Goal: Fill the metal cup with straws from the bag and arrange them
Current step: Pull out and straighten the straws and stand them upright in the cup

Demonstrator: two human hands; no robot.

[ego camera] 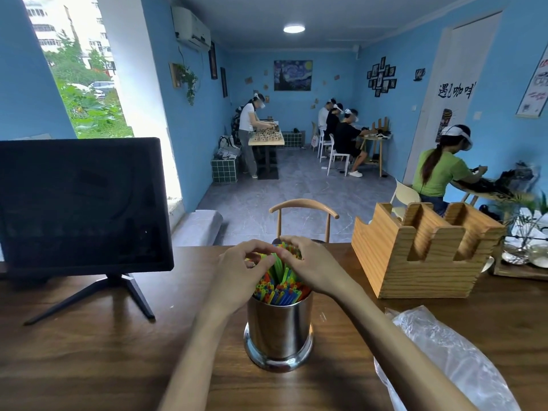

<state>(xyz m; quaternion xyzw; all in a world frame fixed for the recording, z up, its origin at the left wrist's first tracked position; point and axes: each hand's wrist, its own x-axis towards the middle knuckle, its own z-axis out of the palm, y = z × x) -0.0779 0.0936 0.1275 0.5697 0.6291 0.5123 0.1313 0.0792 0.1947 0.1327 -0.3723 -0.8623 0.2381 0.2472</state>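
Cup (278, 327) of shiny metal is standing upright on the wooden desk (89, 351), nearest the viewer, and it is serving as the landmark here. Just to the right of the cup, a clear plastic bag (450, 360) is lying crumpled on the desk. Coloured straws (280, 287) are packing the cup and sticking up above its rim. Directly over the cup, the left hand (241, 271) and the right hand (308, 268) are meeting, their fingers curling around and pinching the tall straws from either side. To the left of the cup, a dark monitor (83, 203) is sitting on its stand. To the right of the cup and further back, a wooden holder (421, 250) is resting on the desk. Behind the cup, a chair back (304, 207) is rising beyond the desk edge.
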